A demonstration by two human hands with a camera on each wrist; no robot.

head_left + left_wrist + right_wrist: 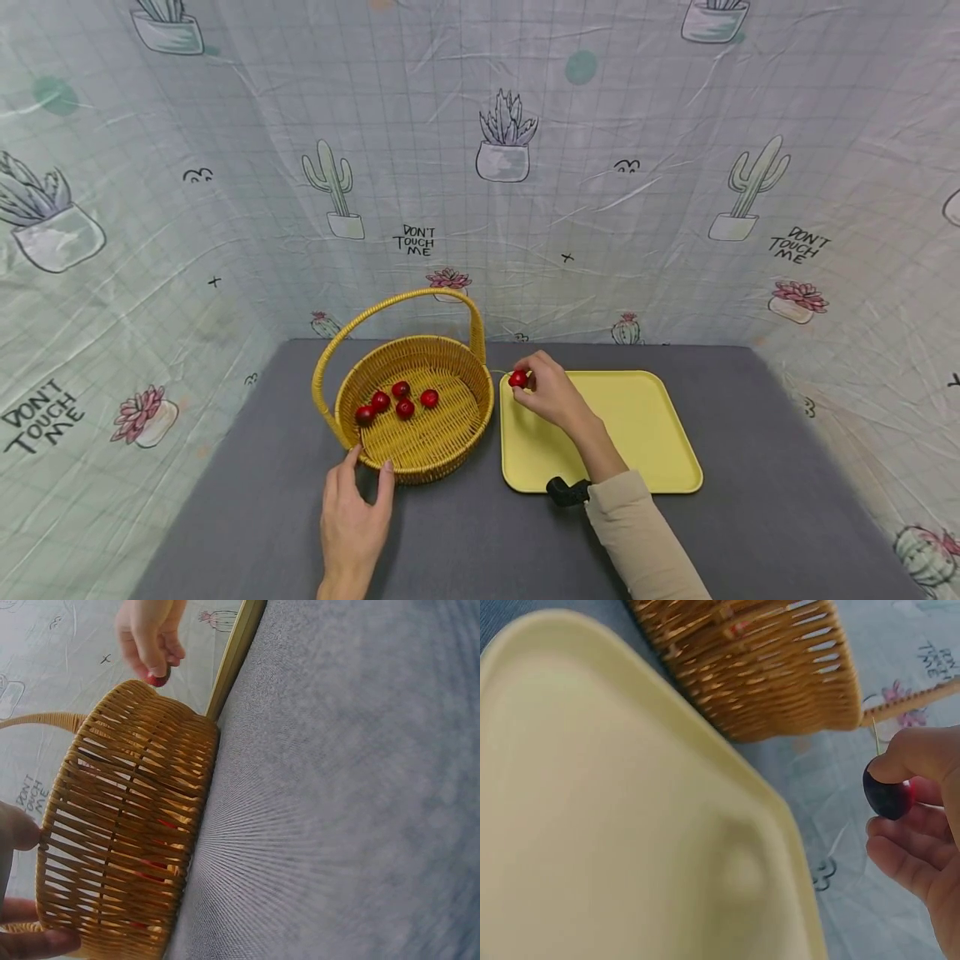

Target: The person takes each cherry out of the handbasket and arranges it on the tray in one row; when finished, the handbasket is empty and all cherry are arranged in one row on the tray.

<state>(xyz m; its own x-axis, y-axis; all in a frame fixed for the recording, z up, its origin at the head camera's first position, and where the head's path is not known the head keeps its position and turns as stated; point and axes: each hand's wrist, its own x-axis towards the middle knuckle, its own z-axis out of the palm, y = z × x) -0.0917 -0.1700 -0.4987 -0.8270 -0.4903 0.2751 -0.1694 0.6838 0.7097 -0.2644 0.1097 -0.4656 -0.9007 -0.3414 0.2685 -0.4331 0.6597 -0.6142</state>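
My right hand (552, 392) pinches a dark red cherry (518, 379) between thumb and fingers, over the far left corner of the yellow tray (626, 433). In the right wrist view a thin stem stands up from that cherry (889, 793). My left hand (356, 508) touches the near left rim of the woven basket (420, 458), its thumb and fingers spread apart along it. Inside the basket several red cherries (405, 408) lie on the left and middle of the bottom. Through the weave, the left wrist view shows bits of red.
The basket's tall arched handle (401, 300) rises over its far left side. The tray stands close to the basket's right on a grey tabletop (465, 542). A black object (566, 492) shows by the right sleeve cuff. Printed cloth (420, 125) hangs behind.
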